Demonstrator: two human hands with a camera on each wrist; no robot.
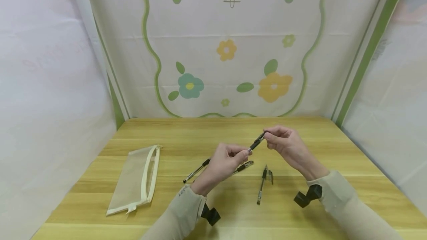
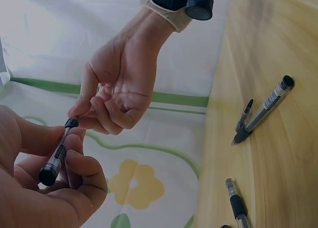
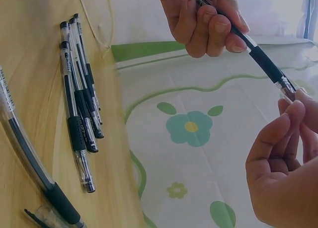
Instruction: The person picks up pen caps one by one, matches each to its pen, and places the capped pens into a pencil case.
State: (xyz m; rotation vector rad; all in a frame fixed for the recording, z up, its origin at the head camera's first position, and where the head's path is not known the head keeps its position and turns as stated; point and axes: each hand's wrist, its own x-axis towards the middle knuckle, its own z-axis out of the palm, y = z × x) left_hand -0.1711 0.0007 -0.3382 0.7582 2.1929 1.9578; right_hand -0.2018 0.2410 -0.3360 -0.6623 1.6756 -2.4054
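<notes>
A clear gel pen (image 1: 255, 144) with a dark rubber grip is held up above the table, slanting between both hands. My left hand (image 1: 223, 164) holds its barrel between thumb and curled fingers. At the clear tip end, my right hand (image 1: 288, 149) pinches the pen with thumb and forefinger; those fingertips partly hide the end. On the table below lies an uncapped pen (image 1: 262, 186), a loose clear and black cap (image 1: 271, 177) beside its tip. Several capped pens (image 3: 74, 96) lie close together near the left hand, partly covered by it in the head view.
A cream mesh zip pouch (image 1: 131, 180) lies flat on the left of the wooden table (image 1: 300, 217), its zipper side facing the pens. White cloth walls (image 1: 200, 21) with printed flowers enclose the table's back and sides.
</notes>
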